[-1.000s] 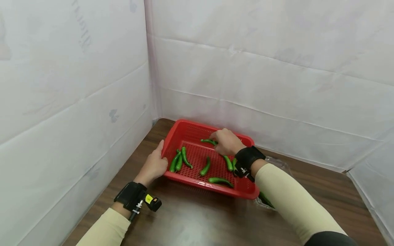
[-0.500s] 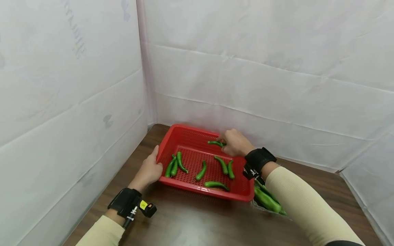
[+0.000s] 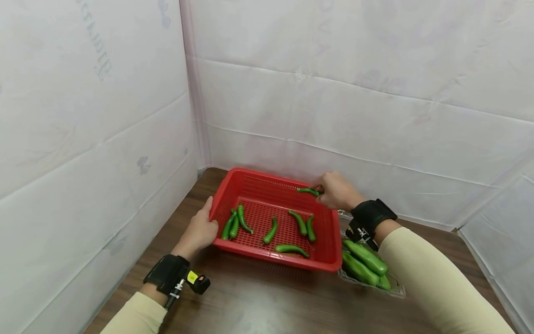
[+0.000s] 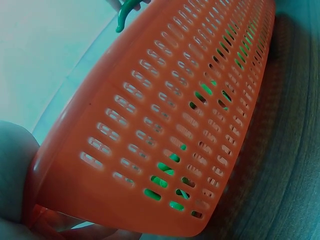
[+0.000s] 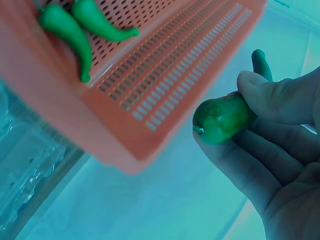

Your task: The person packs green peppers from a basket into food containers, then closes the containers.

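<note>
My left hand grips the left rim of a red perforated plastic basket. In the left wrist view, that hand is at the rim's corner, and the basket's slotted wall fills much of the picture. My right hand holds a green chili pepper over the basket's far right corner. The right wrist view shows this pepper pinched between thumb and fingers, its stem end toward the camera. Several similar chili peppers lie spread on the basket floor.
Right of the basket, partly under my right forearm, a clear plastic tray bears several larger green peppers. Everything stands on a dark wood-grain table. White sheeted walls rise close behind and at the left.
My right hand has moved right with the chili pepper, from above the basket's back middle to its far right corner. More of the tray shows. The left hand keeps its grip.
</note>
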The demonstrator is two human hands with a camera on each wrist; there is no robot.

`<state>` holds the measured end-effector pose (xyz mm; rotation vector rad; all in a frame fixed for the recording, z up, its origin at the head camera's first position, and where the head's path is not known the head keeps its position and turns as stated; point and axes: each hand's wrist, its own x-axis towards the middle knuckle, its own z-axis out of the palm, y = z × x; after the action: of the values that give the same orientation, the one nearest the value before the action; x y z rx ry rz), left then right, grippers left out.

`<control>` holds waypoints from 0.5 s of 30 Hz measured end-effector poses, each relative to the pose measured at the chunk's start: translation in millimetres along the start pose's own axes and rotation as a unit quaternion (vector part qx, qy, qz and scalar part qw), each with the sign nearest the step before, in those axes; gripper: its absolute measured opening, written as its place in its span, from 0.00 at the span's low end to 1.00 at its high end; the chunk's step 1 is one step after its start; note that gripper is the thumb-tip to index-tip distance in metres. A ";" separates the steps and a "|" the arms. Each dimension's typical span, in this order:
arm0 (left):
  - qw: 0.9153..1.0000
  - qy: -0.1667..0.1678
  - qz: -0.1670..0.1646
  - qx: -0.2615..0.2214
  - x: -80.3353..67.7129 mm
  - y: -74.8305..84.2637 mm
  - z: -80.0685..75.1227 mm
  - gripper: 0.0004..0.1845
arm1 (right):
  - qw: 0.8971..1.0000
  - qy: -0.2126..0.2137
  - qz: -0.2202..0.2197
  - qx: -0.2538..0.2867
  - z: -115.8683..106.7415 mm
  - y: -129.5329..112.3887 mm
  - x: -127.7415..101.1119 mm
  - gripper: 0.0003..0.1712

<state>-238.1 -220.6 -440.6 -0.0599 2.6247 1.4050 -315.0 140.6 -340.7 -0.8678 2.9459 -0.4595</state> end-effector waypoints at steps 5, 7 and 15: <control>1.000 -0.003 0.001 -0.007 0.9 -0.7 -0.8 0.40 | 1.000 0.012 0.012 -0.001 -6.0 9.0 -9.4 0.15; 1.000 -0.004 -0.001 -0.009 0.6 -1.7 -1.5 0.40 | 1.000 0.012 0.016 0.005 -6.7 11.2 -13.2 0.16; 1.000 -0.005 -0.011 -0.011 2.0 -4.2 -3.8 0.40 | 0.999 0.013 0.033 0.032 -10.9 23.5 -29.4 0.21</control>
<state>-240.1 -226.0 -442.3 -0.0847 2.5922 1.4239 -303.7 178.1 -338.5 -0.7617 2.9536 -0.5622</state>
